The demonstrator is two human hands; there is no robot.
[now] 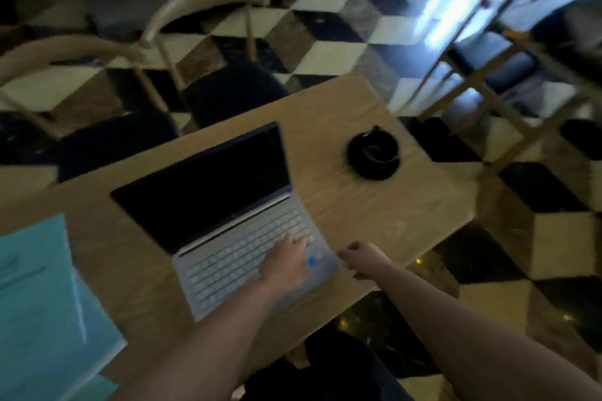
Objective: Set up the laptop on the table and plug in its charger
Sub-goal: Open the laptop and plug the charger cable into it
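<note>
Head view: laptop (228, 221) open mid-table (374, 205), left hand (286, 262) flat on its keys, right hand (361, 257) fisted, seemingly empty, just right of it; charger not seen, plugging left.

Dim, motion-blurred throughout; bluish glare top right; edges warped.

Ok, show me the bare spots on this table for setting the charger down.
Bare wood lies on the table between the open laptop and the black dish, reaching the right edge. A narrower strip runs between the laptop and the teal folder. It is crowded at the laptop's right front corner, where the left hand and right hand sit.
</note>
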